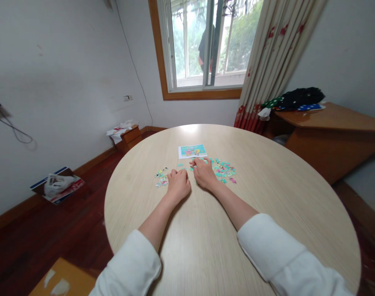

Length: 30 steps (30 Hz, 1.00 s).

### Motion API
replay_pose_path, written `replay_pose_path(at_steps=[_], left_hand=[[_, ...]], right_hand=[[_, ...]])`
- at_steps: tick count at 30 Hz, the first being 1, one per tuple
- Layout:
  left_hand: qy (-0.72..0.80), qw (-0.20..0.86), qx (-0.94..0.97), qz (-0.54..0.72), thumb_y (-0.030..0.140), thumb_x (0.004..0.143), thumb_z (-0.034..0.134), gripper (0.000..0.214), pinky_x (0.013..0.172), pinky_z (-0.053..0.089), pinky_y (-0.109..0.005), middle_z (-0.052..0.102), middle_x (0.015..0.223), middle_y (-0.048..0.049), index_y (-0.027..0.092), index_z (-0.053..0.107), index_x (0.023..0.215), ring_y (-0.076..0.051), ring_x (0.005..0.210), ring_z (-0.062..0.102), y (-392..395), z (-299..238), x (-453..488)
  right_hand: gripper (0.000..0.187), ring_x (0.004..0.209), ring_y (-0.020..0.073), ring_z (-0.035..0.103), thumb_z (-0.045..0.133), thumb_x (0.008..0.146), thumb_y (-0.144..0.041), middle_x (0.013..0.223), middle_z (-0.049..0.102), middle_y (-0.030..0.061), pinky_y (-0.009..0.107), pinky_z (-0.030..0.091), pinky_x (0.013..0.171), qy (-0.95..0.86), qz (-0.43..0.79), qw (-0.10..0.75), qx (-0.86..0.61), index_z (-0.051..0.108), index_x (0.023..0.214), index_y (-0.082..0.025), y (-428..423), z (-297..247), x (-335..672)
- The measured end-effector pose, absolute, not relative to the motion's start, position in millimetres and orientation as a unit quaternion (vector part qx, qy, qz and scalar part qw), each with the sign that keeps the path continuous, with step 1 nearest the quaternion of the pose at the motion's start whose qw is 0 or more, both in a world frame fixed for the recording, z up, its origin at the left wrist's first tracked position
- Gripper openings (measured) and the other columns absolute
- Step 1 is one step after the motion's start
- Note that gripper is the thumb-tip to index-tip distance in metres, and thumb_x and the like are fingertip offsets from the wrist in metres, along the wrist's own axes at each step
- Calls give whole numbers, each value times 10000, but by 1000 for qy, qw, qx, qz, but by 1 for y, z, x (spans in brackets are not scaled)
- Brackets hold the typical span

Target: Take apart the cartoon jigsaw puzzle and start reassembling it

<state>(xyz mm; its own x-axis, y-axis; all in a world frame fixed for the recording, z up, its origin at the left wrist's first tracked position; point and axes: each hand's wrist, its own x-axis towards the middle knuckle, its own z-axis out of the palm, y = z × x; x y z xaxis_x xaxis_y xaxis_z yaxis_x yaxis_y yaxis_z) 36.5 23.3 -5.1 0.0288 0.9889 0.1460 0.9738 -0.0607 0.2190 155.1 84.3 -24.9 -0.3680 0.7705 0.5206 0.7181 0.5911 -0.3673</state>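
Note:
My left hand [178, 183] rests on the table with its fingers curled down beside a small pile of mixed-colour jigsaw puzzle pieces [160, 177]. Whatever its fingertips hold, if anything, is hidden. Close by on the right, my right hand [203, 172] has bent fingers, with the thumb and index fingertips together at a small teal puzzle piece [191, 168]. A larger pile of mostly teal pieces [223, 167], with some pink, spreads to the right of that hand. Beyond both hands lies a picture sheet [192, 151] with pink and yellow cartoon figures. A few loose teal pieces [180, 165] lie between the piles.
The round pale wooden table [193, 242] carries all the pieces. A wooden desk [335, 117] with folded cloths stands at the right. Below the left wall are a small cabinet [130, 137] and a plastic bag [60, 184]. A yellow-brown stool [64, 279] is at lower left.

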Motion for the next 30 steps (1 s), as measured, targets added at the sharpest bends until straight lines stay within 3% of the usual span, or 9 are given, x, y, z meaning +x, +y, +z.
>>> replay_pose_path(at_steps=[16,23,30], left_hand=[[713,-7,694,97,207,828,413,297,888,335,-441,591,1142,-127,157,602,1052,-303,1087,468,22,-2,33],[718,-12,690,86,212,839,394,319,901,326,-453,577,1176,-134,142,645,1023,-311,1103,456,21,-1,33],[715,-16,691,103,180,832,409,306,899,321,-457,576,1236,-119,165,680,974,-309,1107,447,23,-3,32]], right_hand=[[203,882,229,603,335,806,-77,886,700,76,403,197,963,-729,-17,360,-582,504,828,-187,102,-24,186],[204,863,197,606,325,792,-66,904,714,68,377,227,957,-747,47,368,-552,478,804,-200,107,-29,187],[205,932,214,586,327,825,-97,939,689,87,388,209,960,-809,11,317,-495,508,862,-186,98,-23,179]])
